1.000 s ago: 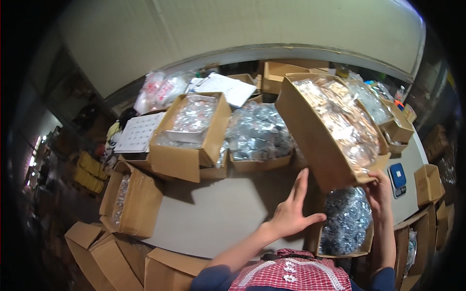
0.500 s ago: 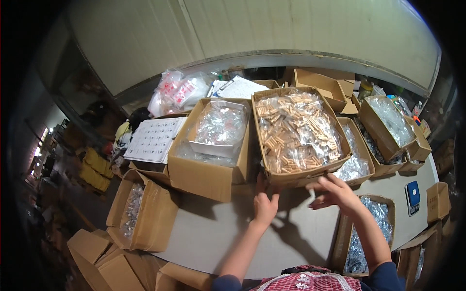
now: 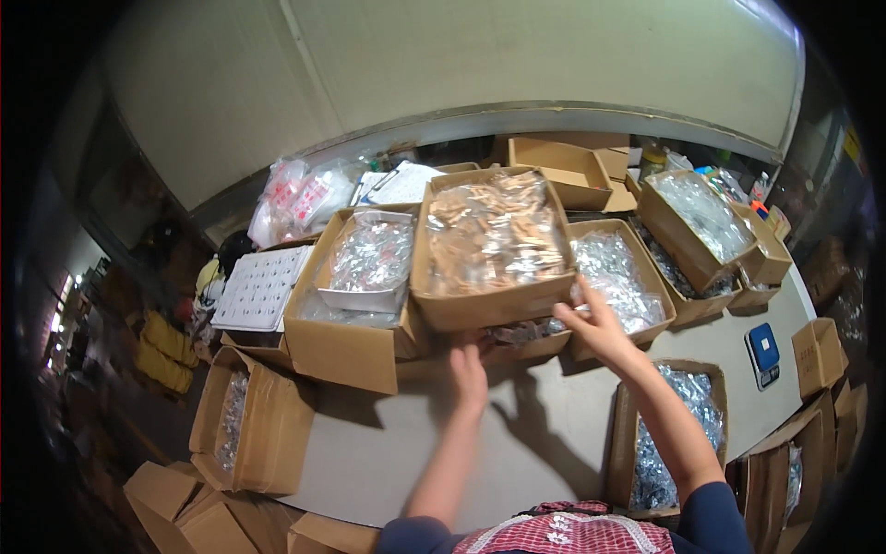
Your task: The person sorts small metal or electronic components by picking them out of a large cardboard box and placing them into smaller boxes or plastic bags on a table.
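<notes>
A cardboard box [image 3: 494, 305] holds clear bags of short wooden dowels [image 3: 498, 222] and sits above another box [image 3: 544, 347], whose dark bagged contents show below its front edge. My right hand [image 3: 595, 328] grips the dowel box at its front right corner, fingers along the side and thumb by the front. Below the front wall, towards its left, is my left hand [image 3: 468, 379], fingers pointing up to the bottom edge. That hand is blurred and its fingertips are partly hidden.
On the left stand a box with a white tray of clear bags [image 3: 374, 254] and printed sheets [image 3: 260, 288]. To the right are boxes of bagged hardware [image 3: 616, 277], a box of bluish packets [image 3: 678, 434] and a small blue scale [image 3: 762, 351]. An open box [image 3: 268, 434] stands front left.
The dowel box has shifted left, uncovering part of the box beneath it. My right hand has closed on its corner, and my left hand has moved along below the front edge. The view has turned slightly.
</notes>
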Action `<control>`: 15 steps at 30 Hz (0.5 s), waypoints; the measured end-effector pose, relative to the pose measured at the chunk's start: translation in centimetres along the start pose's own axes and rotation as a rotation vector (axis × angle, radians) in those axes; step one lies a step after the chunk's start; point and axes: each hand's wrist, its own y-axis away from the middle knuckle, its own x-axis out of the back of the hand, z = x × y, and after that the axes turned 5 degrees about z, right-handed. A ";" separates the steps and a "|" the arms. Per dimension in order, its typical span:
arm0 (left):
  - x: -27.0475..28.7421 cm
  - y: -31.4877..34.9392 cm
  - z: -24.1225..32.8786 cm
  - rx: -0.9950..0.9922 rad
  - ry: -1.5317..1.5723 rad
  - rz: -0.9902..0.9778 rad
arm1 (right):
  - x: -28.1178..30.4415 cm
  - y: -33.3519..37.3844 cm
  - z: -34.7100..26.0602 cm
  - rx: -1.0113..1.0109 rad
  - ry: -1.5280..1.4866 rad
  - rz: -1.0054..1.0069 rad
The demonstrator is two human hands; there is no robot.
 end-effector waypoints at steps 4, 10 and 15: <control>-0.1 0.6 1.1 0.030 -0.210 -0.003 | -1.0 0.0 1.6 0.128 0.010 -0.042; -1.8 9.6 2.2 -0.081 -0.446 -0.175 | 6.4 10.0 0.7 0.348 0.138 -0.265; -7.6 17.8 1.0 -0.200 -0.880 -0.543 | 17.0 23.5 0.8 0.317 0.314 -0.247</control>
